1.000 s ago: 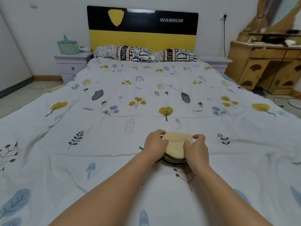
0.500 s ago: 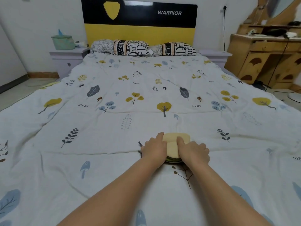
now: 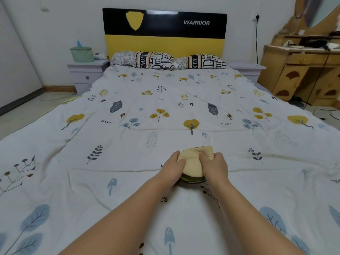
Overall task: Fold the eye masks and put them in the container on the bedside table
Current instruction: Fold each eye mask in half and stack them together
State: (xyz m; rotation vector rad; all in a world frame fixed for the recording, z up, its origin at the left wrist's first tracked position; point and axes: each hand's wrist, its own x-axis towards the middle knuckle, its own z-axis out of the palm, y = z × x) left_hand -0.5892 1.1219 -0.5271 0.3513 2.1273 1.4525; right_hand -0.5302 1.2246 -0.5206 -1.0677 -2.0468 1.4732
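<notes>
A small stack of folded eye masks (image 3: 193, 167) lies on the bed in front of me, a pale yellow one on top and green edges showing underneath. My left hand (image 3: 173, 168) grips the stack's left side. From the right, my right hand (image 3: 214, 165) clutches the yellow mask, fingers pressed into its top. A mint-green container (image 3: 82, 53) stands on the left bedside table (image 3: 86, 69), far from my hands.
The bed's patterned white quilt (image 3: 165, 116) stretches up to two pillows (image 3: 156, 59) and a black and yellow headboard. A wooden dressing table (image 3: 301, 70) stands at the right, with cables on the floor beside it. A second bedside table (image 3: 246, 68) is at the far right of the bed.
Both hands have tightened on the stack; the yellow top mask now bunches up between them and its far edge has lifted a little.
</notes>
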